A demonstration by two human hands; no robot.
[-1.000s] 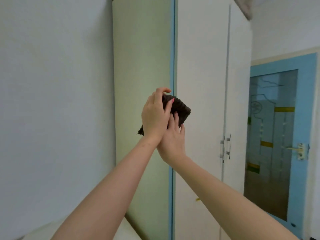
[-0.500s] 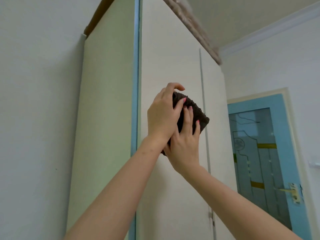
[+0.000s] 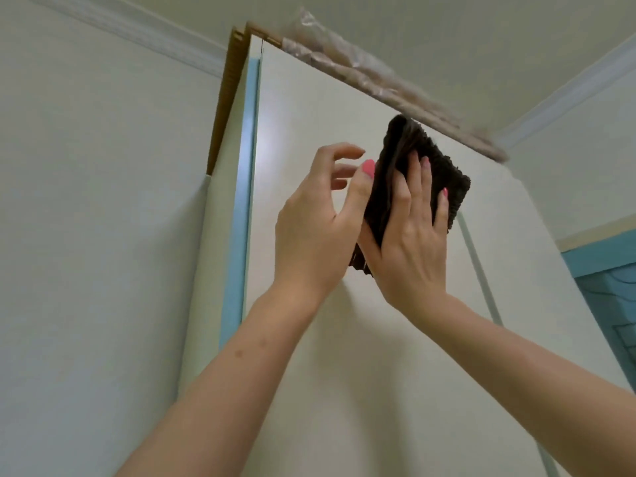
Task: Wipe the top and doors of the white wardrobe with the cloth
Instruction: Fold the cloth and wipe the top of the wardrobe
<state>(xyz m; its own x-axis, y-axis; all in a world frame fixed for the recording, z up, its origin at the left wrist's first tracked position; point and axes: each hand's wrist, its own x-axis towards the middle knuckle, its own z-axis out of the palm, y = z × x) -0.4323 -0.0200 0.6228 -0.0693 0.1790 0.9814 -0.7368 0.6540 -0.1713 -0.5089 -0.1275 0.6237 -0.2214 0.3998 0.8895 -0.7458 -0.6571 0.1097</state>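
Right hand (image 3: pixel 409 249) grip: fingers straight and spread flat over the dark cloth (image 3: pixel 423 173), palm pressing it against the wardrobe door (image 3: pixel 344 339); the thumb side runs along the cloth's lower left edge. Pink nails visible on the fingertips. Left hand (image 3: pixel 316 235) grip: loose, fingers half curled and apart, holding nothing; only the thumb tip lies against the left edge of the cloth, other fingers off it.

Cloth is folded into a thick pad, dark brown, ribbed texture, tilted with its top corner just under the top edge of the wardrobe. A bit of it sticks out below, between the two wrists.

The pad sits high on the left door, close to the vertical seam (image 3: pixel 478 266) between the two doors. Crinkled clear plastic wrap (image 3: pixel 361 74) runs along the wardrobe top edge. A light blue strip (image 3: pixel 242 208) runs down the wardrobe's left front corner, with a brown board edge (image 3: pixel 223 108) behind it at the top. White wall (image 3: pixel 96 235) on the left, ceiling (image 3: pixel 481 36) with cornice above. Part of a blue door frame (image 3: pixel 602 256) at far right. Both forearms bare, reaching up from the bottom of view.
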